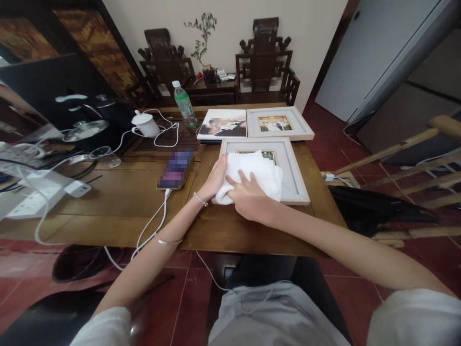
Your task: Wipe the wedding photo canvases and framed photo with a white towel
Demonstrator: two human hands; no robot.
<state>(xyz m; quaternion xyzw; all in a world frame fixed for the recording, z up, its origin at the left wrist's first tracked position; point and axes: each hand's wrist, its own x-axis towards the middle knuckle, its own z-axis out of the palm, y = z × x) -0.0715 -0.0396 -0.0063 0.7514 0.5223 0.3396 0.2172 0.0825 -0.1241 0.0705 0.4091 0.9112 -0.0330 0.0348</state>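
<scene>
A white cloth (257,175) lies bunched on a pale grey picture frame (293,173) that rests flat on the wooden table (122,202). My right hand (248,197) lies on the cloth's near edge, fingers pressed down on it. At the frame's left edge, my left hand (215,179) holds the frame steady, fingers curled against the cloth's left side. The cloth covers most of the photo inside the frame.
Two more pictures (223,124) (277,122) lie behind the frame. A phone (175,169) on a white cable sits left of my hands. A green bottle (184,105), a white kettle (146,124) and power strips (46,190) stand further left. Dark carved chairs (264,57) line the wall.
</scene>
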